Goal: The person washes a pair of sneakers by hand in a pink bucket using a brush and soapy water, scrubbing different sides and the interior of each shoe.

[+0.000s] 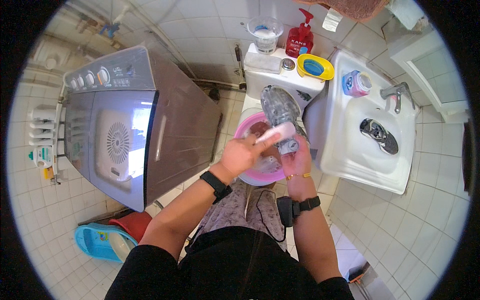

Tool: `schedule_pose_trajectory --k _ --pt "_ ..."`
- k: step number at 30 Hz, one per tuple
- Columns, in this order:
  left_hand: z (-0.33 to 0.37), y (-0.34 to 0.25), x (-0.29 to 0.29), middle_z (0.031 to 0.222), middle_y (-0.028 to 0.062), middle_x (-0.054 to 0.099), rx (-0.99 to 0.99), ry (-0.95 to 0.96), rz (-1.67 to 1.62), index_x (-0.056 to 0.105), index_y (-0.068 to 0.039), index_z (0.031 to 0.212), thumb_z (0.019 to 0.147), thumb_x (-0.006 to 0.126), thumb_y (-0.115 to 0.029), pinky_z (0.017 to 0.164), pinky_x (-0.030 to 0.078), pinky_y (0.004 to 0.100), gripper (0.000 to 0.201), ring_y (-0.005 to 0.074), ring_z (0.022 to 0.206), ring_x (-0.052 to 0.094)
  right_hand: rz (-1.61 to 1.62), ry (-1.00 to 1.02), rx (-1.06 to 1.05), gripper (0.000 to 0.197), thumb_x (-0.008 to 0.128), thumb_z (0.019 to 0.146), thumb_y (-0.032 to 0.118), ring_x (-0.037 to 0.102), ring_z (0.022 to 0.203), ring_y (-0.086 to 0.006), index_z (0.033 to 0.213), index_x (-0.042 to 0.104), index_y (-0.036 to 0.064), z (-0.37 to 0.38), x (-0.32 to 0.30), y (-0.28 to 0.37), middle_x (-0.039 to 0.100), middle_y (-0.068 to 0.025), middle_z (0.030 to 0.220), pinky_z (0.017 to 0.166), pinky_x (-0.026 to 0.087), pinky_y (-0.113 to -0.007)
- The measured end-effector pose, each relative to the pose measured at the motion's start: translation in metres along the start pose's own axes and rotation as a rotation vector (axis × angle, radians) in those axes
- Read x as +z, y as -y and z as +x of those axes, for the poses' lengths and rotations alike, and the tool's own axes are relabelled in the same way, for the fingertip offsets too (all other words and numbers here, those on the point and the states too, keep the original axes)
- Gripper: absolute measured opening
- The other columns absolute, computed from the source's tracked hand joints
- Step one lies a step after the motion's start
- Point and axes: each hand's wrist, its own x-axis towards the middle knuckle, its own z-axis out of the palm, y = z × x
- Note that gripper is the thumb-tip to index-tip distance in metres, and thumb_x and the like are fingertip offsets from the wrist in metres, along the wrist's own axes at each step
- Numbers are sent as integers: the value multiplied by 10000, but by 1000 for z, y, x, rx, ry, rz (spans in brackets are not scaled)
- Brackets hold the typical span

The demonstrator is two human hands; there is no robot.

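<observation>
My right hand (298,155) grips a wet grey shoe (276,104) by one end, tilted above a pink basin (242,131). Suds cling to the shoe. In my left hand (240,156) is a pale pink oblong scrubber (283,132), pressed against the shoe near my right fingers; its underside is hidden. Foamy, brownish water (268,159) fills the basin, which rests over the toilet, in front of the cistern. The other shoe, a black and grey sneaker (380,136), lies in the white sink (345,150) to the right.
On the cistern lid stand a clear tub (265,36), a red pump bottle (300,40) and a yellow soap dish (315,67). A jar (357,83) sits beside the tap (398,94). A washing machine (185,110) fills the left side, with blue and red basins (100,241) below it.
</observation>
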Motion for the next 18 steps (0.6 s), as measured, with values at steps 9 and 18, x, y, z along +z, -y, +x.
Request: schedule_pose_trajectory --k 9,18 --pt "4 -2 -2 673 48 521 -82 -75 99 530 -355 1450 826 634 -91 433 469 365 685 227 487 558 -144 143 -21 416 688 870 46 660 1075 -263 1266 565 9 0 -14 -10 661 -119 1188 912 561 -405" --pt "11 19 -3 653 49 528 -304 -123 142 574 -356 1409 910 654 -206 446 463 386 527 256 501 577 -307 73 -30 324 702 858 8 690 997 -206 1175 636 21 -10 -2 -11 707 -68 1108 828 566 -355"
